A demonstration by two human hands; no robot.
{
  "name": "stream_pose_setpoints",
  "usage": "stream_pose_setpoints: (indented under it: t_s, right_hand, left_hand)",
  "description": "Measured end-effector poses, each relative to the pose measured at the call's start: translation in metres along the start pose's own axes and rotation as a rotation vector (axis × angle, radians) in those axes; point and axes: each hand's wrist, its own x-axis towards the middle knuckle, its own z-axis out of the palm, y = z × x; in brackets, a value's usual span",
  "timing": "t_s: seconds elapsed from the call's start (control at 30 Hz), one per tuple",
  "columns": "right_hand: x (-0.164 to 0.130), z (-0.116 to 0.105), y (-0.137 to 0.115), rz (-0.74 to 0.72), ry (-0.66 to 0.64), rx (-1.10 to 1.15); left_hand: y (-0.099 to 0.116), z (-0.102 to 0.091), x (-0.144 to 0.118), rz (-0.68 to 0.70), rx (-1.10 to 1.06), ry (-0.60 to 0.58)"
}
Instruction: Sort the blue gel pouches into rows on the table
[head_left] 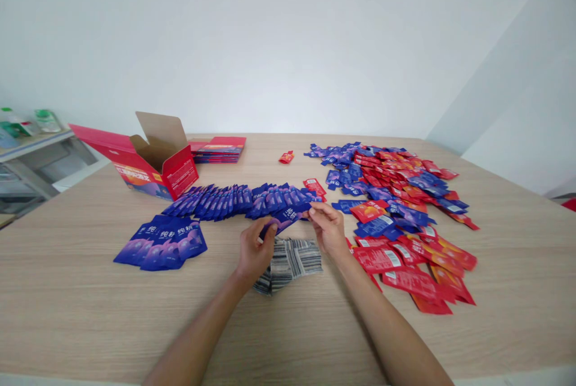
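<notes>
A: What sits around the two-handed hold on the blue foil sachet [288, 217]?
B: Striped folded cloth [290, 261] under it; long overlapping row of purple sachets [243, 200] behind-left; open red cardboard box [150, 167] farther left; loose heap of red and blue packets [400, 212] right

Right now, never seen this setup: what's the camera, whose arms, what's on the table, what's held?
There is one picture, from a camera worn on a person's head, looking forward and down, so the two bare arms are the wearer's own. The left hand and right hand together pinch a blue packet by its ends, above a striped cloth. On the wooden table lie a fanned row of blue packets, a smaller blue fan, a mixed red and blue heap, an open red box and a stack of flat boxes.
</notes>
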Motion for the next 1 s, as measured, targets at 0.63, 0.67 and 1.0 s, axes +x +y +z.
stream_pose_setpoints:
  t_s: [0.63,0.67,1.0]
  right_hand:
    - [0.001,0.005,-0.002,-0.042,0.063,0.005]
    - [0.001,0.006,-0.002,-0.037,0.075,0.014]
    - [0.004,0.010,-0.003,0.039,0.213,0.014]
  left_hand:
    - [0.001,-0.002,-0.001,0.097,-0.024,-0.107]
    - [0.002,-0.001,-0.001,0.100,-0.032,-0.125]
    - [0.002,0.003,-0.006,0.096,-0.016,-0.228]
